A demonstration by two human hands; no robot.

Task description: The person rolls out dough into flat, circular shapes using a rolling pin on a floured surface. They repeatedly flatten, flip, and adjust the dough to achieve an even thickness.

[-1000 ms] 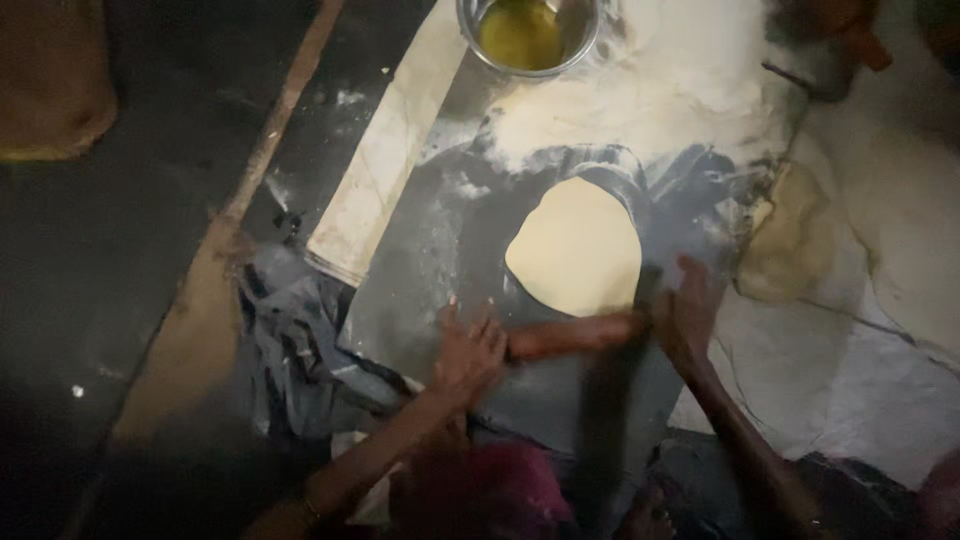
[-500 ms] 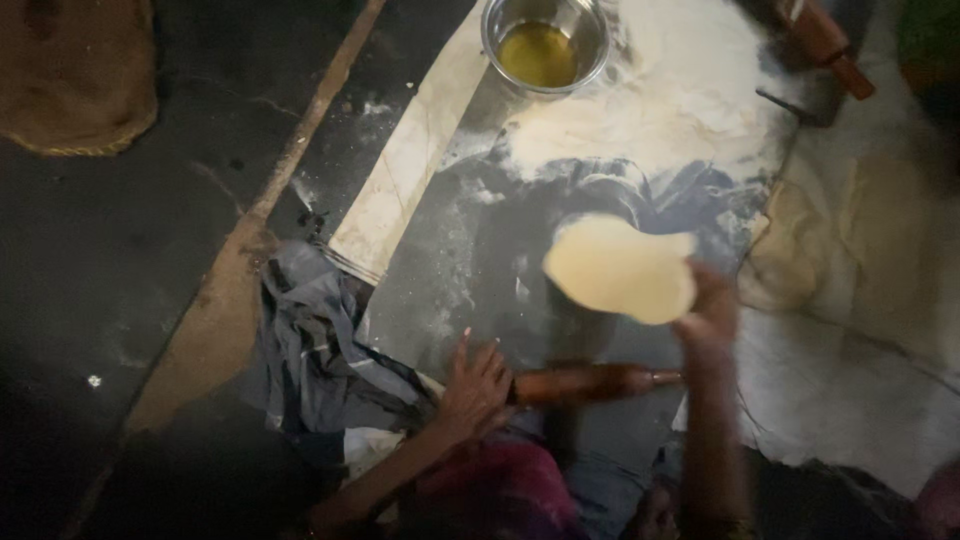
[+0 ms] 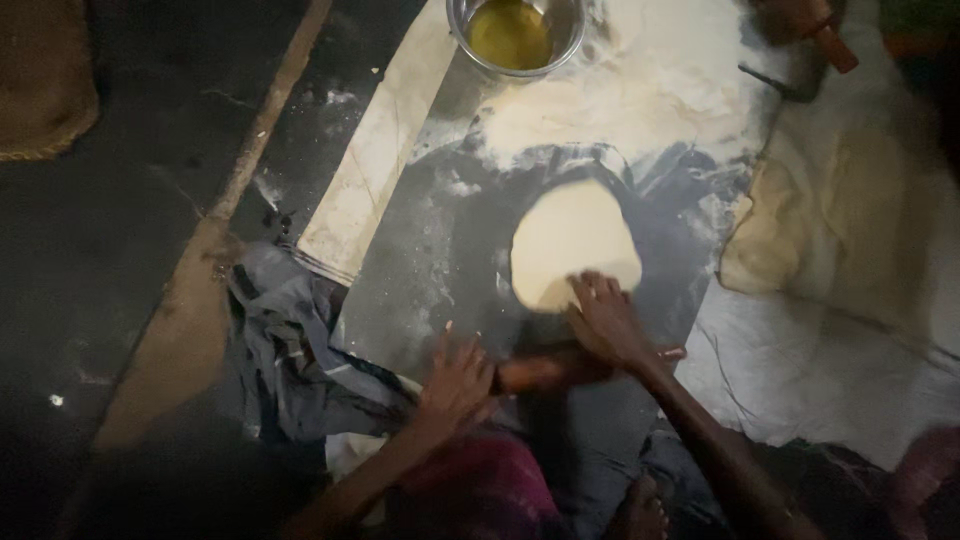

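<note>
1 steel bowl point(image 3: 515, 35) sits well beyond both hands, holding yellow liquid. 1 dough disc point(image 3: 572, 245) lies flat on the floured slab point(image 3: 420, 270), its near edge under the right hand point(image 3: 605, 318), whose fingers press down, spread and released. The left hand point(image 3: 455, 385) rests open on 1 end of the pin point(image 3: 540, 372), just beside the right. 1 cloth point(image 3: 290, 350) lies left of the left hand.

Left hand point(image 3: 455, 385): lay palm down at lower centre of the frame, fingers spread.
Right hand point(image 3: 605, 320): reached up from lower right, fingers flat and splayed.
Forearms: both bare, angled upward, converging.
</note>
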